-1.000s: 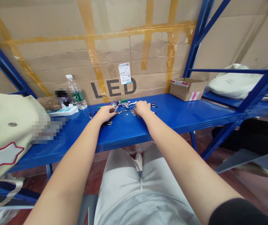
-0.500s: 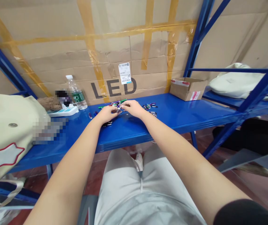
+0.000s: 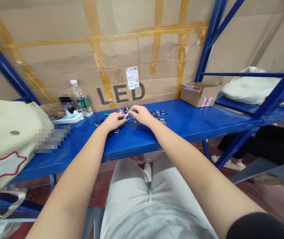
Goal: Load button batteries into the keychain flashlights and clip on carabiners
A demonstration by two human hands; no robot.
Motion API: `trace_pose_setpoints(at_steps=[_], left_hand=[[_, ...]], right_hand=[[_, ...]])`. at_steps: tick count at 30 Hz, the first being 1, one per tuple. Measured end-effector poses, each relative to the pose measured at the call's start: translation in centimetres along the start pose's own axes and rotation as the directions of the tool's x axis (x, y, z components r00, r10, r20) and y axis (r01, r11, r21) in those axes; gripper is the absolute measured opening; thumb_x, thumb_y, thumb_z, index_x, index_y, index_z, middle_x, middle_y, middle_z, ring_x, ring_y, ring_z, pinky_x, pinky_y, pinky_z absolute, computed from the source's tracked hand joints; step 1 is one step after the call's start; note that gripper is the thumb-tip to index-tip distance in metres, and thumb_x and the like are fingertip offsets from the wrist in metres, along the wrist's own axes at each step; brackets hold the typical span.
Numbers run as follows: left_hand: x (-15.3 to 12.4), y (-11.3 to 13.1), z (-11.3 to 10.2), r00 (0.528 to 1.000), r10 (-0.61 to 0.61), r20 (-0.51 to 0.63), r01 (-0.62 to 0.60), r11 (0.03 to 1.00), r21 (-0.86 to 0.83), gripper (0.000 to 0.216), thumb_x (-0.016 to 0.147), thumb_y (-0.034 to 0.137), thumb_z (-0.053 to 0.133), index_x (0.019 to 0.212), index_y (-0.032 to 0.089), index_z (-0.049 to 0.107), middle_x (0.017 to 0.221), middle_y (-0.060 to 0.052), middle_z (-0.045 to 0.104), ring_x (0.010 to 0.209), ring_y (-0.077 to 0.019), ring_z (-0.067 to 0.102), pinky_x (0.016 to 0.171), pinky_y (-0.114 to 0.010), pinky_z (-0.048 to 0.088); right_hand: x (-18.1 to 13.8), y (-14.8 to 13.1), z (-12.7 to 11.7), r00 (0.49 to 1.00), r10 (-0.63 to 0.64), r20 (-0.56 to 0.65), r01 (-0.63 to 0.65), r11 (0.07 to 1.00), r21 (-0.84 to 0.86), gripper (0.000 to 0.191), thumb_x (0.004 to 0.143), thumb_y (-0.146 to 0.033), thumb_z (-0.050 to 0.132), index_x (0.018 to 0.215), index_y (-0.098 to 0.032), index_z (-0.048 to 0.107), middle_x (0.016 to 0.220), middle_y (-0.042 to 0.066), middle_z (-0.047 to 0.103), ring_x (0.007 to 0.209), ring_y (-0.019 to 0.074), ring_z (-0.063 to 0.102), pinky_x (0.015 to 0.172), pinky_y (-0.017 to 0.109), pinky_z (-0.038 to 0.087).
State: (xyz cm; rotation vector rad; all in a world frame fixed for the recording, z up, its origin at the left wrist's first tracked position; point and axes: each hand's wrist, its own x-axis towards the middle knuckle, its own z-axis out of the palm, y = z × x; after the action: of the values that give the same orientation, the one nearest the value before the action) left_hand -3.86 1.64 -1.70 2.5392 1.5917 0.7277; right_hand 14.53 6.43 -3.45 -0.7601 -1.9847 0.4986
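My left hand (image 3: 113,120) and my right hand (image 3: 142,114) meet over the blue metal shelf (image 3: 181,122). Both pinch a small purple and silver piece (image 3: 126,115) between their fingertips; it is too small to name. Behind the hands lies a scatter of small coloured metal parts (image 3: 122,109), green, purple and silver. More coloured clips (image 3: 160,113) lie just right of my right hand. A small dark piece (image 3: 114,131) sits under my left wrist.
A water bottle (image 3: 81,98) and a white device (image 3: 67,118) stand at the back left. A cream bag with a star (image 3: 7,142) fills the left end. A small open carton (image 3: 198,93) sits at the back right. Someone's foot (image 3: 228,162) shows under the shelf.
My right hand moved left from the pile of small parts and met my left hand. Both hands now pinch one small piece. A foot has come into view at the lower right.
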Motion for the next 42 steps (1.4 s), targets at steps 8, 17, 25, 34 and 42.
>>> trace_pose_setpoints(at_steps=[8,17,25,34,42], left_hand=[[0.1,0.0,0.2,0.990,0.083,-0.118,-0.078,0.996,0.041,0.030,0.086,0.040,0.050,0.084,0.018,0.071,0.082,-0.005,0.068,0.079,-0.0198,0.058,0.072,-0.028,0.041],[0.0,2.3,0.1,0.955,0.246,-0.167,-0.102,0.798,0.593,0.030,0.096,0.024,0.039,0.097,0.018,0.068,0.089,-0.013,0.065,0.086,-0.0261,0.055,0.071,-0.037,0.033],[0.6,2.2,0.6,0.951,0.174,-0.256,-0.022,0.862,0.506,0.028,0.096,0.029,0.044,0.101,0.020,0.070,0.094,-0.012,0.066,0.090,-0.0266,0.056,0.075,-0.037,0.035],[0.6,-0.1,0.4,0.964,0.070,-0.256,-0.023,0.983,0.183,0.033,0.091,0.036,0.049,0.110,0.019,0.071,0.097,-0.008,0.068,0.093,-0.0232,0.060,0.084,-0.030,0.043],[0.5,-0.6,0.5,0.970,0.035,-0.241,0.012,0.981,0.192,0.031,0.089,0.034,0.052,0.108,0.020,0.072,0.100,-0.008,0.071,0.094,-0.0242,0.062,0.084,-0.032,0.045]], right_hand=[[-0.2,-0.1,0.1,0.996,0.092,0.007,-0.092,0.996,0.009,0.015,0.086,-0.019,0.050,0.072,-0.019,0.055,0.068,-0.001,0.064,0.067,0.0145,0.057,0.072,0.028,0.044],[0.1,-0.4,0.1,0.938,0.339,0.065,-0.345,0.923,0.171,0.029,0.087,-0.018,0.050,0.058,-0.020,0.048,0.056,0.002,0.058,0.046,0.0132,0.051,0.057,0.031,0.048],[0.2,-0.7,-0.4,0.920,0.387,0.063,-0.391,0.896,0.209,0.028,0.093,-0.023,0.045,0.065,-0.020,0.048,0.057,0.001,0.055,0.043,0.0108,0.049,0.051,0.027,0.046],[0.3,-0.7,-0.1,0.972,0.232,-0.032,-0.229,0.971,0.065,0.018,0.093,-0.015,0.039,0.084,-0.018,0.055,0.075,0.001,0.064,0.059,0.0110,0.059,0.062,0.024,0.047],[-0.7,-1.4,-0.1,0.990,0.059,0.128,-0.036,0.983,-0.178,0.009,0.084,-0.019,0.058,0.080,-0.014,0.064,0.083,0.005,0.068,0.079,0.0161,0.060,0.075,0.027,0.043]])
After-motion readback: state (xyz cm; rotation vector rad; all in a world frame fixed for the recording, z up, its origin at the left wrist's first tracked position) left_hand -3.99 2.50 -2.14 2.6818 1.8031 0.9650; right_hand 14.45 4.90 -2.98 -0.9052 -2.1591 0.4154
